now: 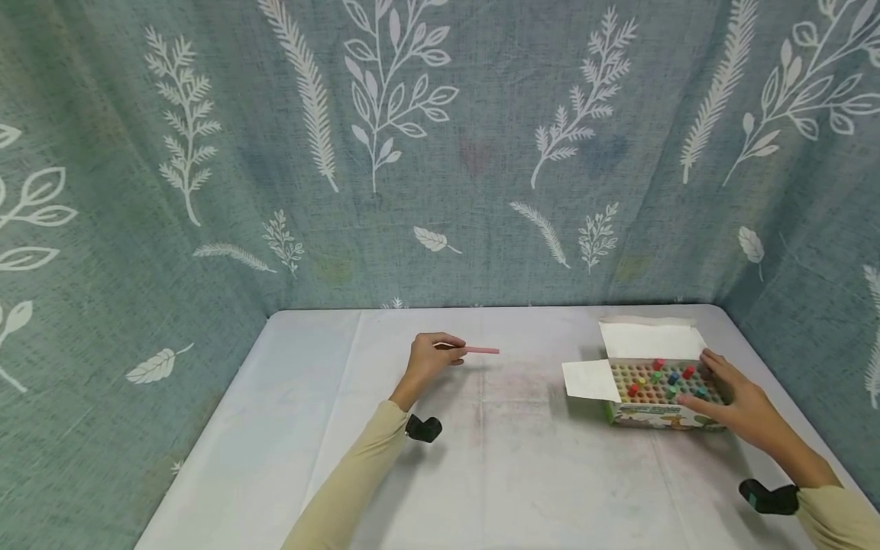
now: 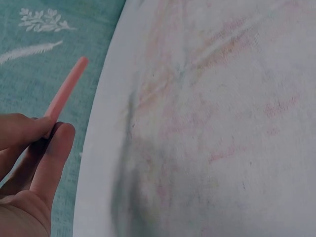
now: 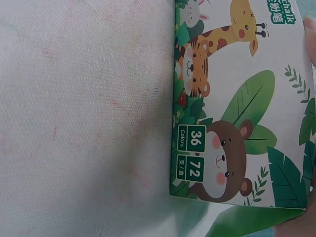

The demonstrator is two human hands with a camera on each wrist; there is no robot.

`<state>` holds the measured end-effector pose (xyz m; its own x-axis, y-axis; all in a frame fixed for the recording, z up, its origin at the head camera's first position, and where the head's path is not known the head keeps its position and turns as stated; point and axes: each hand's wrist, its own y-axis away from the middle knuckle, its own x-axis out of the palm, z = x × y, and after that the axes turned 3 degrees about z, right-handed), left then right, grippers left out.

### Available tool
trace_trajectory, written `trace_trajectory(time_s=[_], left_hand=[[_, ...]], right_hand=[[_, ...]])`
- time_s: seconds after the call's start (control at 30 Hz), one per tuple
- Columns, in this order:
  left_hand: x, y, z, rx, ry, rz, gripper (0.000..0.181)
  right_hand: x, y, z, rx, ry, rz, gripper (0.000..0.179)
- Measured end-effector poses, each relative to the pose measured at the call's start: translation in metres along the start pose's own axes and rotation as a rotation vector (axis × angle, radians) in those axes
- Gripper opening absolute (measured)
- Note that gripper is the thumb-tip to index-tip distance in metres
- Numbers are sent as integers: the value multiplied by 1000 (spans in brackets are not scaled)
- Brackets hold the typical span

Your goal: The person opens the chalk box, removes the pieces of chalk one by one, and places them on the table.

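A pink chalk stick [image 1: 483,351] is pinched between the thumb and fingers of my left hand [image 1: 431,362], held above the table left of the box. In the left wrist view the chalk [image 2: 67,91] points up and away from the fingertips [image 2: 63,136]. My right hand [image 1: 745,405] grips the right end of an open chalk box [image 1: 670,416], thumb along the front and fingers at the back corner. Several red, green, blue and yellow chalks stand in the holes of its grid. Printed animals cover the box side [image 3: 232,108] in the right wrist view.
A white flap [image 1: 591,380] sticks out from the box's left side and the lid [image 1: 651,338] stands up behind. The white table [image 1: 536,481] carries faint coloured chalk smudges. A green leaf-patterned curtain [image 1: 474,191] hangs behind and at both sides.
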<state>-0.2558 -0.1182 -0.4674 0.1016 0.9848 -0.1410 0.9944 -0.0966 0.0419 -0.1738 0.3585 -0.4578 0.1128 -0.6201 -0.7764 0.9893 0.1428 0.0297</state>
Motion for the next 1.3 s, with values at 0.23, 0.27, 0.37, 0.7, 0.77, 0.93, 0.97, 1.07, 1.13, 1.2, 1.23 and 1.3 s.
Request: trace_trajectory(time_s=[0.23,0.27,0.37,0.7,0.77,0.93,0.97,1.07,1.13,1.2,1.23,1.3], left_hand=[[-8,-3,9,-14,-20,-37,17],[-9,-3,11,-18,-17,-39,17],[-14,-4,15,-31,-19,-48,19],[-21,-8,23,-84,-92,-112,14],[-22,-7,25,-94,-119,-122,12],[-24,-7,29,-68,-247,-138,9],[-24,-8,30,-54,-283,-139,9],[-24,-10,31,-13,-386,-139,8],[-24,-10,31,10,-442,-142,8],[-23,-11,31,32,-476,-146,8],[-23,-11,31,38,-489,-147,9],[-23,-11,31,50,-510,-149,9]], right_hand=[[1,-4,1,-11,-2,-12,100],[1,-4,1,-10,0,-11,100],[1,-5,1,-10,1,-5,100],[0,-3,-1,-3,0,-19,99],[-1,-2,-1,-1,-2,-21,99],[-2,-1,-2,-5,-10,-21,99],[-2,-1,-2,-2,-8,-20,99],[-1,0,-4,1,-4,-20,99],[0,1,-4,3,-2,-29,99],[1,1,-5,4,-4,-29,99],[2,1,-5,5,-3,-29,99],[2,0,-5,6,0,-25,99]])
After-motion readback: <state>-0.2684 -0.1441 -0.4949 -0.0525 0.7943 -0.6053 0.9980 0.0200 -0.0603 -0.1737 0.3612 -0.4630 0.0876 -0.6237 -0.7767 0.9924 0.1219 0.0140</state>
